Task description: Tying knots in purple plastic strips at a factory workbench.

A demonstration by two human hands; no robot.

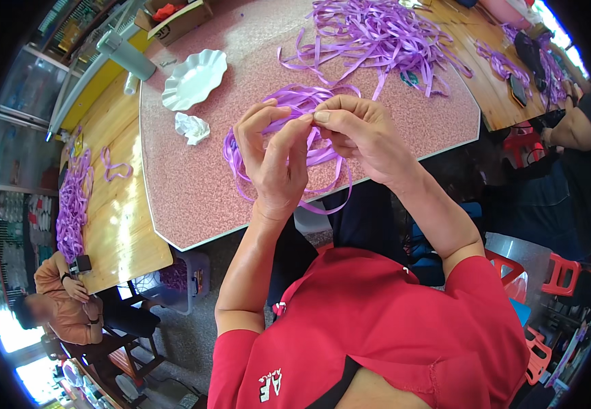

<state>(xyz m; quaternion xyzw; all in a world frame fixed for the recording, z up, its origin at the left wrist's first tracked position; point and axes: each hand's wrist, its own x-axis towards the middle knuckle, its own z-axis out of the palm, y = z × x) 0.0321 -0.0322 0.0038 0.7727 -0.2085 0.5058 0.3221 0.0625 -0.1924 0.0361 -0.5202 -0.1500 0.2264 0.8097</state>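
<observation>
My left hand [275, 153] and my right hand [367, 136] meet at the fingertips above the table. The right thumb and index finger pinch together. The left thumb tip presses up against that pinch, while other left fingers curl apart from it. Whatever lies between the tips is too small or hidden to make out. Directly beneath and behind both hands is a loose coil of purple ribbon straps [237, 160], with loops hanging past the table's near edge. A larger heap of purple straps [384, 37] lies farther back on the pink speckled tabletop [186, 184].
Left of the hands are a crumpled white tissue [192, 128], a white scalloped dish [194, 80], a grey-green bottle [126, 56] and a cardboard box [176, 20]. A seated person [67, 300] works at left by more straps [74, 204]; another person [574, 129] sits at right.
</observation>
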